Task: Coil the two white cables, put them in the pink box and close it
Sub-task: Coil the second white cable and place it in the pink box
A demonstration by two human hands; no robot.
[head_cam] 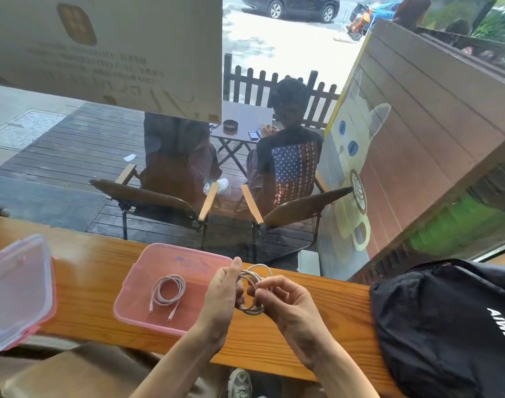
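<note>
Second cable (254, 285) is pinched in loops by left hand (222, 294) and right hand (285, 303), kept tidy beside the box (136, 285) where the first coil (168, 290) lies

Both hands, left (221, 294) and right (285, 304), hold a cable (255, 310) in loops. Another coil (168, 291) lies in the open pink box (130, 300).

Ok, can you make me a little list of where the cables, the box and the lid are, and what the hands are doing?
first cable: coiled, lying in the pink box
pink box: open on the wooden counter
second cable: a coil held up over the counter, right of the box
left hand: holds the coil
right hand: pinches the coil
lid: off, lying left of the box
black bag: far right on the counter
</note>
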